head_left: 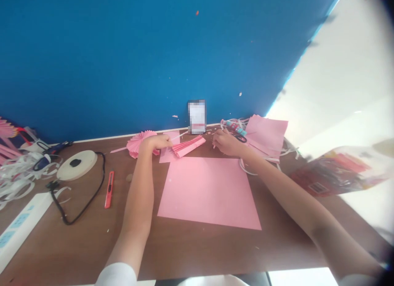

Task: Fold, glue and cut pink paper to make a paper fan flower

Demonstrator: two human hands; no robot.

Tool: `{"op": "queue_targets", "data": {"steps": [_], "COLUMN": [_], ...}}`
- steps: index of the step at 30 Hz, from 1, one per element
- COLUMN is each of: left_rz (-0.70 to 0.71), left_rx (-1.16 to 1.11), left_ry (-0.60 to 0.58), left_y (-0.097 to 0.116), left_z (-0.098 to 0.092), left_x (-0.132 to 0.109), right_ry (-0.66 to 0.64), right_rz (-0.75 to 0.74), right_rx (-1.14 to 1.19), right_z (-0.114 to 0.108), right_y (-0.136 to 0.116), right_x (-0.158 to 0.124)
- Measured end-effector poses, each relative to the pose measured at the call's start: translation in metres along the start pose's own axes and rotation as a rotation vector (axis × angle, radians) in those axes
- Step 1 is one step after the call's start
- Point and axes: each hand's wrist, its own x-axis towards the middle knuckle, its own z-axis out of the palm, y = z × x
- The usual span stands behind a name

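Where the frame begins at far left, a tangle of white strips (pixel 18 173), thin and curly, lies near a flat cream disc (pixel 88 160), smooth and round. Left of centre: slim red cutter (pixel 109 189), apparently hard plastic. Next, pink rosette (pixel 135 144), crisp radial ridges, likely crushed by squeezing. Left hand (pixel 158 142) overlaps its right side in view, fingers drawn narrow; cannot tell whether they grip. Mid-frame: pleated paper (pixel 189 147), judged very light, springy across its folds, stiffer along them; best pinched at one end, pleats kept closed. Below it, a pink sheet (pixel 209 191) lies flat on the desk (pixel 184 253); probably limp, easily creased, lift by an edge. Right hand (pixel 227 142), right of centre: fingers bent, bunched; any hold unclear. Far right: glossy, crinkled bag (pixel 332 171), likely slippery.
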Motion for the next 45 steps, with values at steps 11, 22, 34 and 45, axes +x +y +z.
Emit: {"op": "queue_targets", "data": {"steps": [11,22,34,45], "left_rz": [0.079,0.325,0.417,0.381], "left_rx": [-0.074,-0.092,0.233,-0.048], "left_ry": [-0.005,0.178,0.123,0.095], "left_y": [0.005,0.01,0.079,0.083], "left_z": [0.002,0.011,0.067,0.068], "left_x": [0.004,0.024,0.029,0.028], "right_ry": [0.117,-0.234,-0.042,-0.052], "right_rz": [0.37,0.367,0.253,0.201], "right_rx": [0.803,0.537,0.039,0.161], "right_z": [-0.023,-0.016,-0.009,0.014], "right_y": [-0.008,-0.007,-0.025,-0.029], "right_x": [0.006,-0.002,-0.004,0.002]}}
